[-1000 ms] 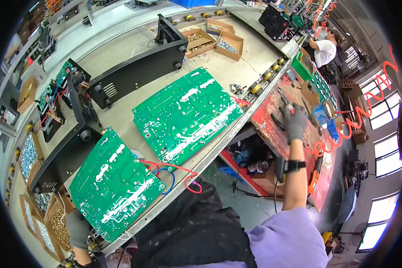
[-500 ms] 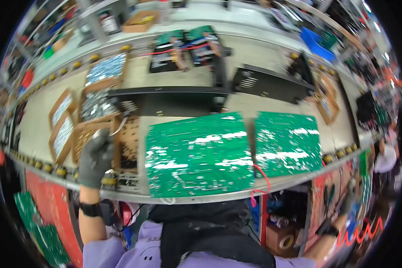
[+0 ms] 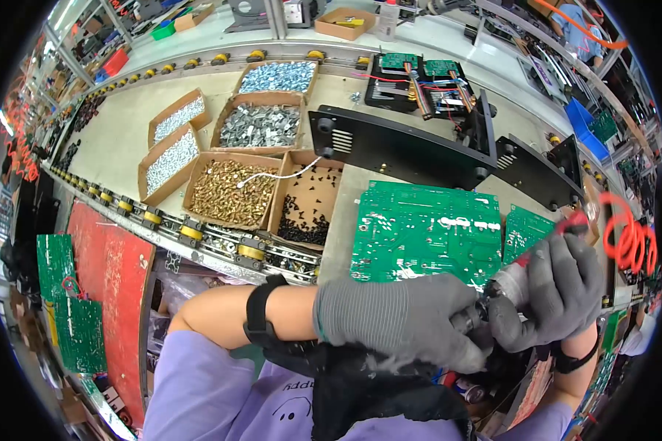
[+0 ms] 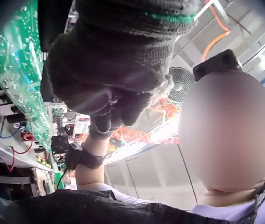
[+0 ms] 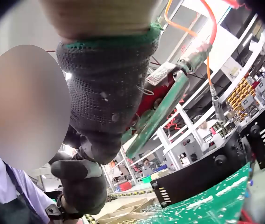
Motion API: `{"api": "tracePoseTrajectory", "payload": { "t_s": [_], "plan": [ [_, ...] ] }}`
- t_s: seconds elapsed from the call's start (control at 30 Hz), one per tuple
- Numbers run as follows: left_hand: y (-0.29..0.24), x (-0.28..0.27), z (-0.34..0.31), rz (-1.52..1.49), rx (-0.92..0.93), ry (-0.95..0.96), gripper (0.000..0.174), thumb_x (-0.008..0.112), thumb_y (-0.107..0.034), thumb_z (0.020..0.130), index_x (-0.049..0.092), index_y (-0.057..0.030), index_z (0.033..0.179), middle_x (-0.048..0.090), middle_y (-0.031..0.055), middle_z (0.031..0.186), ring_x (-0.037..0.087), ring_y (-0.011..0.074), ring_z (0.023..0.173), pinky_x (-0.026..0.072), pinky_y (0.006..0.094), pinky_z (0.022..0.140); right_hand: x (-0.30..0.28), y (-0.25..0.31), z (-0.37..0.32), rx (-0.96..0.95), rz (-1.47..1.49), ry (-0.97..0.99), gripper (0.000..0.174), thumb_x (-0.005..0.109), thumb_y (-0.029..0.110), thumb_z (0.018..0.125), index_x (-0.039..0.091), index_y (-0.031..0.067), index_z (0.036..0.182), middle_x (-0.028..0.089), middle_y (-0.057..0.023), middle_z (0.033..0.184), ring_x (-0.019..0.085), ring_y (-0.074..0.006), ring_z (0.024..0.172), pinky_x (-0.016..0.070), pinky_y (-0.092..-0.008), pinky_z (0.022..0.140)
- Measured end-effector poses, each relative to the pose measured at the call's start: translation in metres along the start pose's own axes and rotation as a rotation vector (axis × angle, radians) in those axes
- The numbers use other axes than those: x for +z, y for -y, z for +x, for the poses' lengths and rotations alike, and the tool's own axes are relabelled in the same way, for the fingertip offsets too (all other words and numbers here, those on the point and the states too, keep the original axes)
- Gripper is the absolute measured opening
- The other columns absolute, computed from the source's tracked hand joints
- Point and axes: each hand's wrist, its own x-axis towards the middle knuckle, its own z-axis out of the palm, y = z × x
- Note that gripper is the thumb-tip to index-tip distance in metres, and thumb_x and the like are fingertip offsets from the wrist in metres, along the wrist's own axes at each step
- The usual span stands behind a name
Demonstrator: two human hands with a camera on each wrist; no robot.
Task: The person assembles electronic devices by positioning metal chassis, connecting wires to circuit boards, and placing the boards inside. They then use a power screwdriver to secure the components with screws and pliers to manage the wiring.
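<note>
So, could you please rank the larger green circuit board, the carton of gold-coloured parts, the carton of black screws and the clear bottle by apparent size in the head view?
1. Larger green circuit board
2. Carton of gold-coloured parts and carton of black screws: too alike to rank
3. Clear bottle

Matt knit gloves [image 3: 393, 312], glossy board [image 3: 430, 224]
</note>
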Motion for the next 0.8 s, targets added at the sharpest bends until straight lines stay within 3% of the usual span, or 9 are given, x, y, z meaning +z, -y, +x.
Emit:
{"api": "tracePoseTrajectory", "payload": {
  "t_s": [0.07,0.1,0.13,0.2,0.23,0.33,0.43,0.63,0.8],
  "plan": [
    [0.031,0.012,0.006,0.058,0.524,-0.327,0.026,0.067,-0.02,0.085,0.06,-0.002,0.102,0.062,0.0065,0.069,0.059,0.0116,0.051,0.0492,0.0288,0.046,0.009,-0.007,0.016,-0.054,0.048,-0.102,0.043,0.069,0.016,0.071,0.054,0.0317,0.108,0.058,-0.0133,0.1,0.063,-0.0279,0.078,0.0524,-0.0421,0.068],
    [0.007,0.007,-0.018,-0.049,0.257,-0.293,0.023,0.064,-0.017,0.086,0.06,-0.0011,0.102,0.061,0.0071,0.065,0.058,0.0133,0.045,0.0491,0.0301,0.042,0.01,-0.01,0.028,-0.005,0.076,-0.155,0.049,0.074,0.02,0.066,0.055,0.0246,0.111,0.057,-0.0116,0.104,0.062,-0.0292,0.087,0.0514,-0.0425,0.075],
    [0.012,0.003,-0.024,-0.062,0.259,-0.284,0.023,0.064,-0.017,0.086,0.06,-0.0011,0.102,0.061,0.0071,0.065,0.058,0.0133,0.045,0.0491,0.0301,0.042,0.016,-0.004,0.014,0.38,0.328,-0.126,0.067,0.078,0.032,0.07,0.05,0.0119,0.127,0.056,-0.0133,0.109,0.06,-0.0301,0.095,0.0506,-0.0442,0.082],
    [0.023,-0.004,-0.03,0.305,0.339,-0.723,0.022,0.062,-0.016,0.086,0.061,-0.0026,0.104,0.063,0.0076,0.068,0.062,0.0142,0.048,0.0508,0.0298,0.043,0.051,0.023,0.028,0.925,0.656,-0.693,0.092,0.074,0.049,0.078,0.034,-0.0036,0.143,0.054,-0.016,0.12,0.057,-0.0299,0.104,0.048,-0.0448,0.09],
    [0.024,-0.01,-0.032,0.306,0.268,-0.786,0.023,0.064,-0.015,0.084,0.063,-0.0031,0.103,0.066,0.0112,0.073,0.068,0.0216,0.057,0.0543,0.0348,0.052,0.046,0.036,0.039,1.104,1.076,-0.565,0.105,0.066,0.061,0.083,0.02,-0.0048,0.151,0.05,-0.0191,0.129,0.054,-0.0282,0.113,0.0447,-0.0437,0.097],
    [0.057,-0.029,-0.025,0.753,0.429,-1.023,0.025,0.069,-0.017,0.078,0.065,-0.0039,0.099,0.067,0.0149,0.08,0.069,0.0278,0.068,0.0551,0.0386,0.063,0.071,0.069,0.072,1.122,2.047,-0.612,0.095,0.064,0.06,0.086,0.026,0.0003,0.15,0.051,-0.02,0.134,0.054,-0.0304,0.122,0.0447,-0.0483,0.101],
    [0.065,-0.027,-0.035,0.97,0.381,-1.092,0.03,0.072,-0.021,0.074,0.065,-0.005,0.098,0.064,0.0138,0.089,0.065,0.034,0.075,0.0526,0.0428,0.066,0.061,0.074,0.102,1.257,2.198,-0.488,0.082,0.067,0.05,0.087,0.034,0.0024,0.144,0.054,-0.016,0.124,0.064,-0.0271,0.097,0.0523,-0.0459,0.087],
    [0.084,-0.055,-0.066,0.604,0.229,-1.168,0.059,0.072,-0.03,0.081,0.053,-0.0073,0.132,0.058,0.0177,0.111,0.065,0.0399,0.089,0.0527,0.0463,0.079,0.069,0.085,0.106,0.973,2.045,-0.858,0.056,0.069,0.03,0.084,0.044,0.0077,0.13,0.043,-0.0042,0.093,0.053,-0.0177,0.076,0.0481,-0.0463,0.088],
    [0.158,-0.114,-0.049,0.74,0.056,-1.276,0.046,0.068,-0.011,0.08,0.061,-0.0087,0.126,0.062,0.0158,0.097,0.063,0.0298,0.083,0.0508,0.0386,0.073,0.088,0.077,0.089,0.585,1.921,-0.895,0.055,0.073,0.025,0.084,0.046,0.0101,0.129,0.039,-0.0029,0.09,0.051,-0.0172,0.074,0.0451,-0.0438,0.087]
  ]
}}
